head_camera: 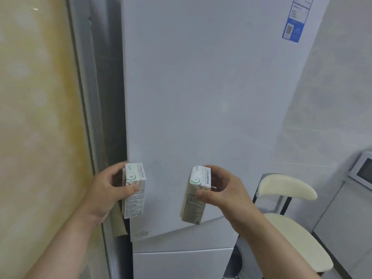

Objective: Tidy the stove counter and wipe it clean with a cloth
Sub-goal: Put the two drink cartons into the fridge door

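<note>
Two small cartons are what I have in hand, both white with green print and held upright in front of me. My left hand (106, 190) grips the left carton (134, 190), thumb across its front face and fingers behind. My right hand (223, 190) pinches the right carton (196, 196) near its top, and that one tilts slightly, its bottom swinging leftward. The two cartons are apart, neither touching anything but the hand that holds it.

Just behind them stands a tall white fridge (201, 87) with its door closed and a blue label (296, 19) high on the right. A cream chair (291, 238) sits to the right, and a microwave (362, 170) shows at the frame's edge.

I judge this to be the tidying part, with the cartons probably bound for the fridge. A hand must be freed to open the door. No stove table or cloth is in view, so I cannot say whether any wiping has been done.
</note>
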`<state>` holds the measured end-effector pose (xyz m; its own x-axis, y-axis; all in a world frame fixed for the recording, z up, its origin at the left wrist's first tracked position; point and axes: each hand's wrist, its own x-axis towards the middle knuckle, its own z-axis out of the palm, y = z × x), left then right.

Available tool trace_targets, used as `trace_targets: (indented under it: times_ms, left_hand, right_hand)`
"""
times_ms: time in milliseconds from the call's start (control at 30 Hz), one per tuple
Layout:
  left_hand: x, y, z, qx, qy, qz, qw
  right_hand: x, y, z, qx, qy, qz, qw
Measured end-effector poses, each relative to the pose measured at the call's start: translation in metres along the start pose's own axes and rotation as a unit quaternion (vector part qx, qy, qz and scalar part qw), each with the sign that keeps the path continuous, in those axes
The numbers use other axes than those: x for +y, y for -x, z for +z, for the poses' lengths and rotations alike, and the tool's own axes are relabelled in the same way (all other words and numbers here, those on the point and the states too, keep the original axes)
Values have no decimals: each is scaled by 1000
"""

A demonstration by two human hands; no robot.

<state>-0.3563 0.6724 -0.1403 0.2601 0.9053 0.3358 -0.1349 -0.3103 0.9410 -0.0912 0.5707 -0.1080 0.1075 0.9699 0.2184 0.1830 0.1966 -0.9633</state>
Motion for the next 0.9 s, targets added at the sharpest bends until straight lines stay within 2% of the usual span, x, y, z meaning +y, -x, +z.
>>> trace_targets:
  times_ms: [133, 367, 600, 900]
  left_hand:
    - [10, 50, 19, 12, -8, -30, 999]
    - [35, 136, 73, -16, -1, -26, 1000]
    - [66, 191, 121, -97, -38, 6, 994]
    - [81, 229, 161, -178, -109, 3, 978]
  right_hand:
    - [-13, 41, -17, -18, -1, -6, 1000]
    - [-33, 115, -56, -17, -8, -18, 1000]
    - [-58, 175, -81, -14, -19, -43, 999]
    - [-86, 241, -103, -10, -50, -68, 996]
